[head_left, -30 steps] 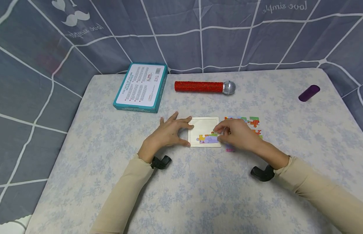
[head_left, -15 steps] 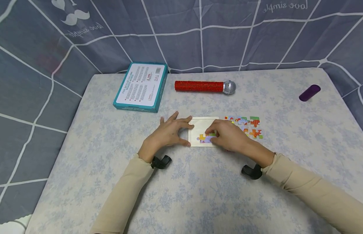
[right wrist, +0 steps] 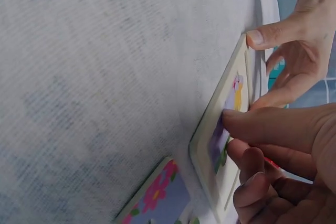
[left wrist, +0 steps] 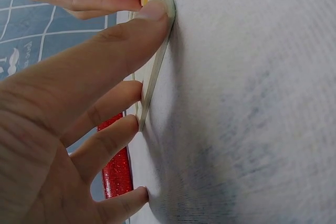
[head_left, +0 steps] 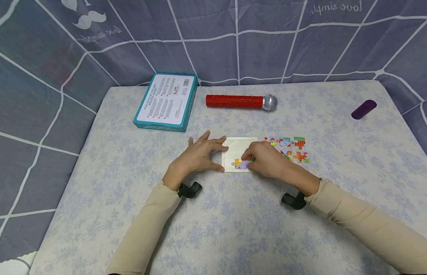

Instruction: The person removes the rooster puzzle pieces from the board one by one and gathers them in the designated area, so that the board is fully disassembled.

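Observation:
A shallow cream puzzle tray (head_left: 230,145) lies on the table, with joined jigsaw pieces (head_left: 236,164) in yellow and purple along its near side. My left hand (head_left: 199,154) rests at its left edge, the fingers spread; the thumb touches the near corner and two fingers touch farther up the edge. Over the tray's right part, my right hand (head_left: 270,160) pinches a purple-and-green puzzle piece (right wrist: 216,148) low in the tray, thumb and curled index finger on it. The right hand covers part of that piece and the tray's right rim.
Several loose puzzle pieces (head_left: 300,156) lie right of the tray; one with a pink flower (right wrist: 157,195) is close beside it. Behind are a red toy microphone (head_left: 237,101) and a teal box (head_left: 165,101). A purple cylinder (head_left: 364,109) lies far right.
My right hand has moved left from the tray's right edge to over its pieces, then stayed nearly still with a slight shift. My left hand has not moved.

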Action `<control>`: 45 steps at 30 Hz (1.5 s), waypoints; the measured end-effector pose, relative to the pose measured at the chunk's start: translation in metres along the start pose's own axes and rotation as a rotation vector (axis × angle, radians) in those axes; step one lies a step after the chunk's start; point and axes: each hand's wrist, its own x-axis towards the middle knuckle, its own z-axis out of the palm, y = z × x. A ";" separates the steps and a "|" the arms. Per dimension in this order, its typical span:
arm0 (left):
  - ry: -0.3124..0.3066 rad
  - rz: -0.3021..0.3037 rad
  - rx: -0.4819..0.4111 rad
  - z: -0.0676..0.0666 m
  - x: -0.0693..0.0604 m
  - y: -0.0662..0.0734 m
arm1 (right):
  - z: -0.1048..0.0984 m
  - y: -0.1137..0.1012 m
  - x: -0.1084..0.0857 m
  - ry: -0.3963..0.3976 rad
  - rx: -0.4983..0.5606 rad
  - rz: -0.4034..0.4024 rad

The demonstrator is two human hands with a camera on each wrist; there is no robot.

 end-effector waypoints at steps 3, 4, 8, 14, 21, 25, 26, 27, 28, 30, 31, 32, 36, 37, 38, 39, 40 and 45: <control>-0.006 -0.007 -0.001 0.000 0.000 0.000 | -0.001 -0.001 0.001 -0.009 0.007 0.001; -0.008 -0.008 -0.001 0.000 0.000 0.000 | -0.001 -0.001 0.002 -0.011 0.011 0.003; -0.011 -0.014 -0.002 0.000 0.000 0.001 | -0.002 -0.002 0.003 -0.012 0.023 0.022; -0.007 -0.009 -0.001 0.000 0.000 0.001 | -0.002 -0.002 0.003 0.007 0.032 0.038; -0.010 -0.011 0.001 0.000 0.001 0.000 | 0.001 0.000 -0.002 0.070 0.081 0.027; -0.008 -0.010 -0.001 0.000 0.000 0.001 | 0.001 0.003 -0.004 0.094 0.173 0.018; -0.008 -0.009 -0.001 0.000 0.000 0.001 | 0.001 0.004 -0.005 0.092 0.200 0.019; -0.008 -0.007 -0.001 -0.001 0.000 0.001 | 0.000 0.005 -0.005 0.087 0.229 0.023; -0.009 -0.008 0.001 -0.001 0.000 0.001 | -0.001 0.006 -0.006 0.079 0.256 0.031; -0.008 -0.008 0.004 -0.001 0.000 0.001 | -0.004 0.007 -0.007 0.066 0.300 0.047; -0.008 -0.008 0.003 -0.001 0.000 0.001 | -0.006 0.008 -0.008 0.059 0.319 0.059; -0.007 -0.007 0.005 -0.001 0.000 0.002 | -0.008 0.009 -0.010 0.054 0.335 0.072; -0.008 -0.010 0.005 -0.001 0.000 0.002 | -0.018 0.017 -0.021 0.039 0.358 0.121; -0.009 -0.010 0.005 -0.001 0.000 0.002 | -0.020 0.020 -0.024 0.037 0.355 0.134; -0.011 -0.009 0.006 -0.001 0.000 0.001 | -0.022 0.023 -0.028 0.035 0.353 0.149; -0.013 -0.010 0.005 -0.001 0.000 0.001 | -0.024 0.027 -0.033 0.032 0.354 0.166; -0.013 -0.010 0.005 -0.001 0.000 0.001 | -0.025 0.030 -0.037 0.034 0.350 0.181; -0.010 -0.012 -0.001 -0.001 -0.001 0.002 | -0.031 0.048 -0.058 0.053 0.309 0.251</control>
